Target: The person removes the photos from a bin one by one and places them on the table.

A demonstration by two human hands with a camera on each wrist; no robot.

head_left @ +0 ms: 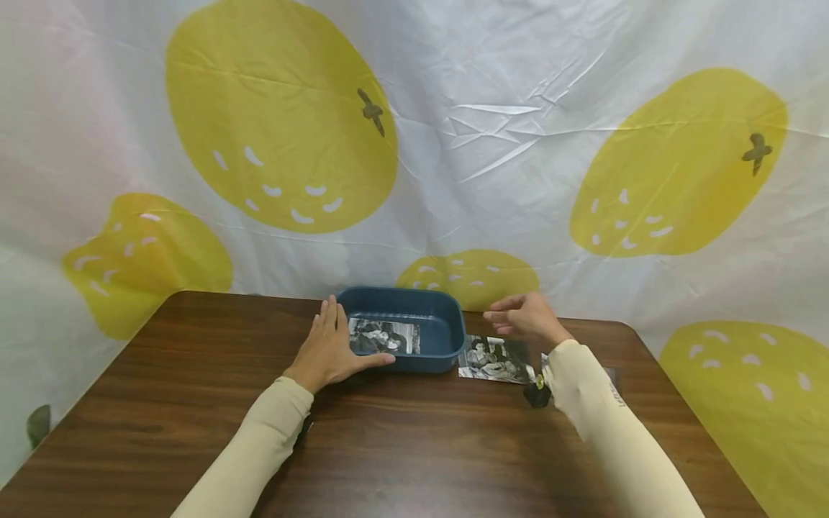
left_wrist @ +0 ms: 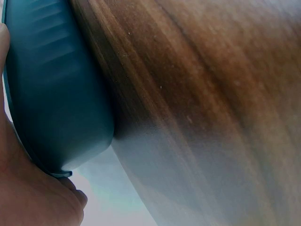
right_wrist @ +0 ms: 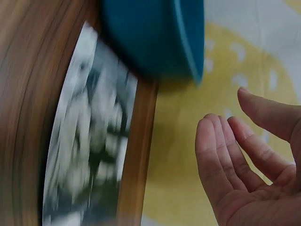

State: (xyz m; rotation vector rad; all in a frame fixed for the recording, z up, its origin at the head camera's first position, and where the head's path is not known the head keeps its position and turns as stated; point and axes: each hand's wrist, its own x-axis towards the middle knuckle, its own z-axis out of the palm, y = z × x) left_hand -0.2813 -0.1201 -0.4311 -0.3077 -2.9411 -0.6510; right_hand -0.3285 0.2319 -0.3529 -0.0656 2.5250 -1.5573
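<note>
A dark blue rectangular bin (head_left: 443, 334) stands at the table's far edge. Inside it, toward the left, lies a black-and-white photo print (head_left: 385, 337). My left hand (head_left: 332, 349) rests against the bin's left front corner, its fingers straight along the left end and its thumb along the front rim. To the right of the bin, my right hand (head_left: 526, 316) hovers with loosely bent fingers (right_wrist: 218, 155) and nothing in them. Below that hand, a second black-and-white photo print (head_left: 494, 358) lies flat on the table, close beside the bin.
The brown wood-grain table (head_left: 414, 446) meets a white curtain (head_left: 453, 180) with yellow fruit shapes behind it. Under the right forearm, the edge of another flat piece (head_left: 612, 377) shows, mostly hidden by the sleeve. A small black device (head_left: 537, 393) is at the right wrist.
</note>
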